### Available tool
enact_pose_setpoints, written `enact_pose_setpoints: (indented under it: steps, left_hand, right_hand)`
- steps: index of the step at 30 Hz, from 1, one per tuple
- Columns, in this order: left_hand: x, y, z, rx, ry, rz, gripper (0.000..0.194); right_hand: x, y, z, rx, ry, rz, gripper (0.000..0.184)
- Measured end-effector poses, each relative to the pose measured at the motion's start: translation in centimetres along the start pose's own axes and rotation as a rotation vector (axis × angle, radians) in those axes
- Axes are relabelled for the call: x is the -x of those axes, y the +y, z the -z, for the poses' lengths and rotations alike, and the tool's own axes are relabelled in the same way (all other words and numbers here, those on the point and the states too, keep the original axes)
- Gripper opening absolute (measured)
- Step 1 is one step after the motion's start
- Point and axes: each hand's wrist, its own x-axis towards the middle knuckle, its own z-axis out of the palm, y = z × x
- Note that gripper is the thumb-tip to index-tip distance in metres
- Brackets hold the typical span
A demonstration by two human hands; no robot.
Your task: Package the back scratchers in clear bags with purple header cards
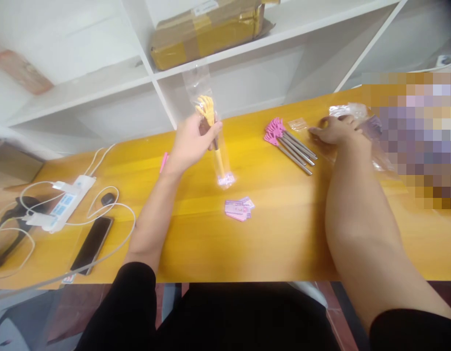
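Note:
My left hand (191,144) is closed round a clear plastic sleeve (201,87) that holds a yellow hand-shaped back scratcher (208,111), held upright above the yellow table (276,234). My right hand (337,129) lies on a heap of clear plastic bags (351,111) at the far right, fingers curled on them. Between the hands lie several pink hand-shaped scratchers with metal shafts (289,144). A small stack of pink and purple label cards (240,208) lies near the sleeve's lower end.
A white power strip (70,197) with white cables, a black phone (93,243) and a dark mouse (107,199) sit at the table's left. White shelving stands behind, with a brown taped parcel (207,31) on it. A pink object (163,162) lies behind my left wrist.

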Motion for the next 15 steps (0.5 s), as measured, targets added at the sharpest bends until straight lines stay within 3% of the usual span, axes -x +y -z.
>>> enact_pose_setpoints:
  steps: [6, 15]
  left_hand:
    - [0.2, 0.4, -0.1, -0.126, -0.015, 0.011, 0.019]
    - [0.4, 0.1, 0.0, -0.171, -0.039, -0.119, 0.023]
  right_hand:
    - [0.3, -0.5, 0.4, -0.131, -0.002, -0.083, 0.064]
    - [-0.2, -2.0, 1.2, -0.179, 0.062, -0.151, 0.046]
